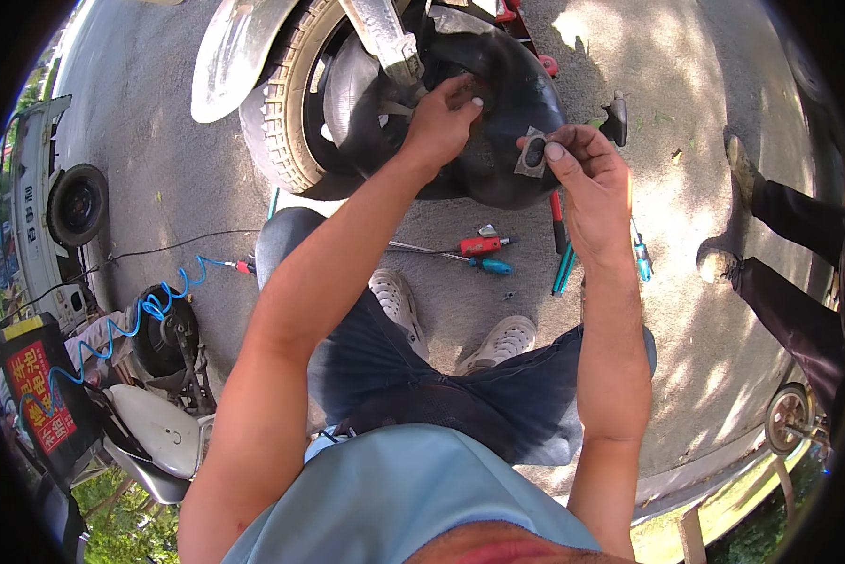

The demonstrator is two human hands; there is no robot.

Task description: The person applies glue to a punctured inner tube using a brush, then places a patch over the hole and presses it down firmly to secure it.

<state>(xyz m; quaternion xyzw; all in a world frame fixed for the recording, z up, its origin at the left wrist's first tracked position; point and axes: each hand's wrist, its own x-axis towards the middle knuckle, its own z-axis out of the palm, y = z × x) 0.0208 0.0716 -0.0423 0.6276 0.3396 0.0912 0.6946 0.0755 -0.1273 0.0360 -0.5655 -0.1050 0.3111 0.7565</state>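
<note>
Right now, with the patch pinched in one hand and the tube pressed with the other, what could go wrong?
The patch sits only between right hand fingertips, so it could slip onto the gritty ground. The left hand pins the inner tube; if it shifts, the spot may be lost. Loose screwdrivers lie near the feet.

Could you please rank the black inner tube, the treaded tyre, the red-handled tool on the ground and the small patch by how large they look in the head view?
1. Treaded tyre and black inner tube: look alike, overlapping, unranked.
2. Red-handled tool.
3. Small patch, pinched in the right hand.
</note>
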